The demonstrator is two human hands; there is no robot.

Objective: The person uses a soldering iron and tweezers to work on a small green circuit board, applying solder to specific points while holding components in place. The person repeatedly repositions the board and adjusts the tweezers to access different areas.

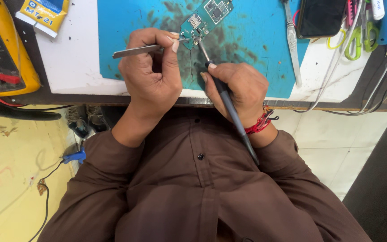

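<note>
- white worktop carries everything; its near edge runs just above the person's brown shirt, so both wrists can brace on that edge for steady fine work.
- blue mat, stained dark, lies across the middle of the worktop and reaches almost to the near edge; likely there to shield the top from heat and mess under the work.
- yellow multimeter sits at the left edge, red and black leads trailing off the near-left corner, parked within reach but clear of the hands.
- dark phone lies at the far right of the mat, with scissors and cables beyond it toward the right edge, pushed aside.
- left hand closed in a pinch around metal tweezers, tips touching the board's near end, looks like it pins the board or a part in place.
- right hand closed pen-style around a thin dark soldering iron, handle running back over the wrist toward the shirt, tip angled up to the board's near edge just beside the tweezer tips.
- spare tweezers lie lengthways on the right part of the mat, untouched.
- small green circuit board lies flat on the mat's far middle, tilted diagonally, near end turned toward both tools.
</note>
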